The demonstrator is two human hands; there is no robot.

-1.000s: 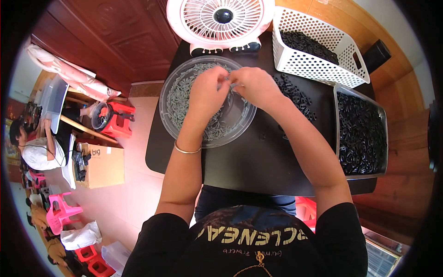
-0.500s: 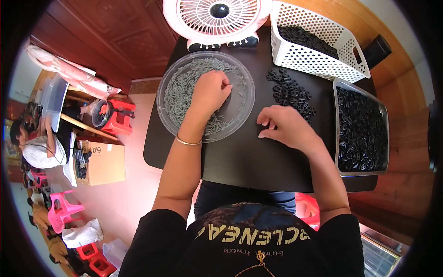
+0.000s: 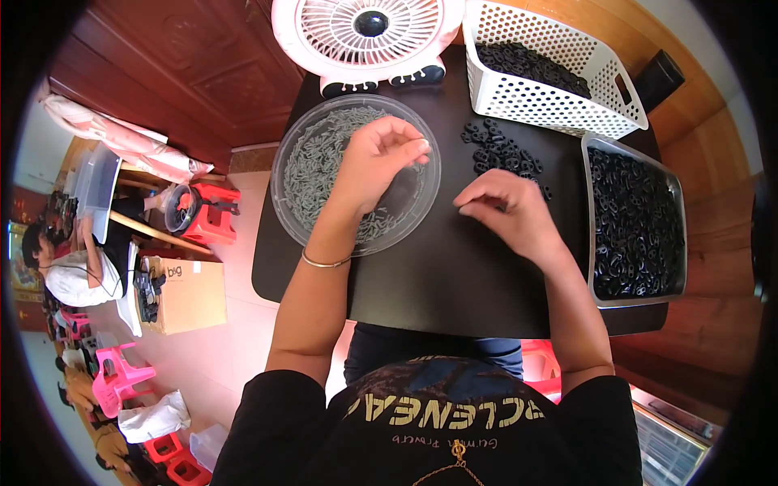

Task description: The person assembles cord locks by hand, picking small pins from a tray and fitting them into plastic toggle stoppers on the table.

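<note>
My left hand [image 3: 379, 160] is raised over a round clear plastic tub [image 3: 279, 194] of small grey-green plug-like pieces [image 3: 314, 162]. Its thumb and forefinger are pinched together, and whatever may be between them is too small to make out. Over the dark table, to the right of the tub, my right hand [image 3: 512, 212] is closed with thumb and fingertips together; I cannot see what they hold. Just beyond that hand lies a loose pile of small black parts with holes [image 3: 501, 151].
A pink and white fan [image 3: 371, 24] stands at the table's far edge. Black parts fill a white perforated basket [image 3: 559, 112] at the far right and a metal tray [image 3: 589, 235] nearer me. To the left, another person [image 3: 77, 275] sits by a cardboard box [image 3: 194, 296].
My left hand has lifted from among the grey-green pieces, its fingers pinched. My right hand's thumb and fingers have come together, and the hand has moved slightly away from me.
</note>
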